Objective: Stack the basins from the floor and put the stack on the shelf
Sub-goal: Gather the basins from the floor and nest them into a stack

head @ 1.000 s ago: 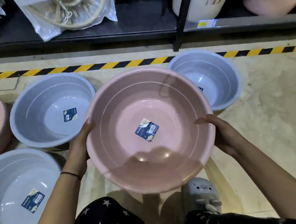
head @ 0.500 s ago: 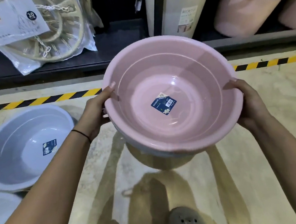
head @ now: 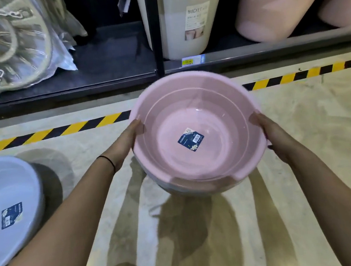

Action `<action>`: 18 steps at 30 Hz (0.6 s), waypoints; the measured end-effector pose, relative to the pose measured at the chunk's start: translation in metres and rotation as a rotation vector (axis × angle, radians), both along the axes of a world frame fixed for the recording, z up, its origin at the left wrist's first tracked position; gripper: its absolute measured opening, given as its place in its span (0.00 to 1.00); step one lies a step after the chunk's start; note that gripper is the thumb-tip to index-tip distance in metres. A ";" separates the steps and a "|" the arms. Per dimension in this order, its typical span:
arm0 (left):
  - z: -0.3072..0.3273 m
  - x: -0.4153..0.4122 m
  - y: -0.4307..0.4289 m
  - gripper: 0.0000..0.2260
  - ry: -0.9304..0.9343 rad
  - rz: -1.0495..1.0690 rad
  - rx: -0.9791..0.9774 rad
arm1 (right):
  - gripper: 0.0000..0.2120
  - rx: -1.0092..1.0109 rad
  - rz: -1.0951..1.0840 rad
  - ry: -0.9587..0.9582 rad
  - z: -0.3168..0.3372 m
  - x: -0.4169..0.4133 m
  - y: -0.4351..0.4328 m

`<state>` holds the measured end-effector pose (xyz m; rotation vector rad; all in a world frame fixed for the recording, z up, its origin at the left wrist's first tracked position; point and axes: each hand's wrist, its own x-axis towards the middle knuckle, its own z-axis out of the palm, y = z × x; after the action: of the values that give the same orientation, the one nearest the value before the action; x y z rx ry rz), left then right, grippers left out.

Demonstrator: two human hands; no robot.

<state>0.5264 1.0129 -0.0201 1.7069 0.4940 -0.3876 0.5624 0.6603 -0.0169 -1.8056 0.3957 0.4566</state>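
The pink basin is the top of a nested stack held in the air above the floor, in front of the shelf's front edge. Its far rim is smeared by motion. Beneath it only a sliver of a grey basin shows, and how many are nested there cannot be counted.

The left hand grips the stack's left rim with the thumb hooked over the inside. The right hand grips the right rim in the same way. The fingers of both are hidden under the basins. A thin black band circles the left wrist.

One dark blue sticker lies in the pink basin's bottom. "MODERN" can be read on it; the rest is too small.

One pale blue-grey basin sits on the floor at the left, cut off by the frame, with a similar sticker too blurred to read. A yellow-and-black striped tape runs along the floor in front of the shelf.

Three buckets stand on the shelf, all cut off at the top: one cream bucket near the front edge with a label reading "BUCKET", and two pink buckets to its right. A price tag on the shelf edge is illegible. At the shelf's left end lies a clear plastic bag of cream rings and chain, blurred.
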 end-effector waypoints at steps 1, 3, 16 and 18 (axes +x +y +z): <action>-0.010 0.002 -0.003 0.23 0.041 -0.049 0.025 | 0.10 -0.050 0.020 0.049 -0.010 0.002 -0.001; -0.026 0.005 -0.008 0.25 0.118 -0.041 0.023 | 0.05 -0.047 0.029 0.104 -0.025 0.004 -0.003; -0.042 0.001 -0.015 0.26 0.215 0.193 -0.169 | 0.22 0.394 -0.106 0.167 -0.053 0.001 -0.002; -0.043 -0.003 -0.013 0.27 0.204 0.222 -0.177 | 0.21 0.396 -0.115 0.158 -0.052 -0.001 0.000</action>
<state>0.5238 0.9994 -0.0628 1.4319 0.7684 -0.4325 0.5613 0.6602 -0.0694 -1.3616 0.4787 0.5559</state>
